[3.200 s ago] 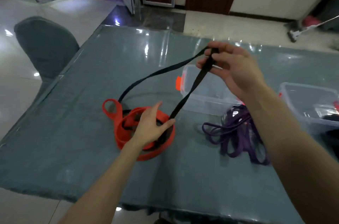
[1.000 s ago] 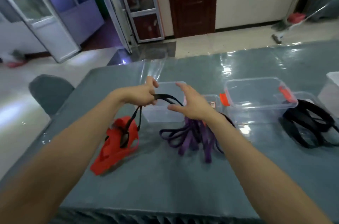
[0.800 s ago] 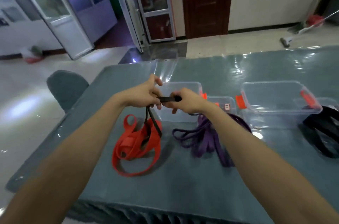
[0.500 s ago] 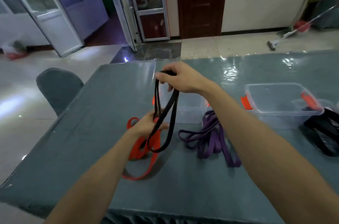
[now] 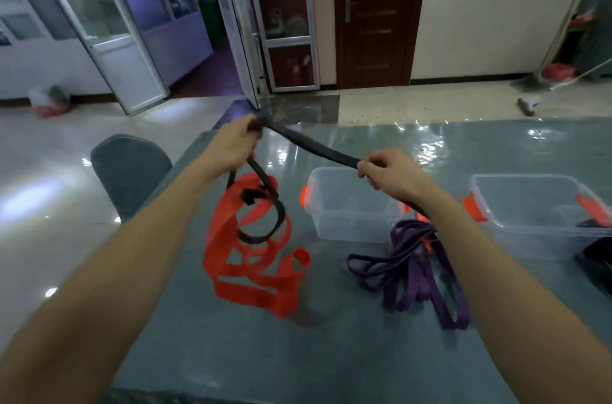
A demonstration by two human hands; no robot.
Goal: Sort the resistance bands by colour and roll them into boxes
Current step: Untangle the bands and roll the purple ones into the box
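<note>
Both hands hold a black resistance band (image 5: 311,147) above the table. My left hand (image 5: 233,145) grips one end of the stretch, and a black loop hangs below it over the red bands (image 5: 255,271). My right hand (image 5: 389,177) grips the other end, over a clear box (image 5: 347,225) with orange clips. A heap of purple bands (image 5: 414,271) lies right of the red ones, under my right forearm. A second clear box (image 5: 530,234) stands at the right, with something dark inside.
The grey-green table (image 5: 331,354) has a glossy cover; its left edge runs near a grey chair (image 5: 129,172). More black bands (image 5: 596,254) lie at the far right edge. Doors and a tiled floor lie beyond.
My left hand has risen from the red bands and now grips the black band high up. My right hand has dropped and moved right, pulling the band out between the hands.
</note>
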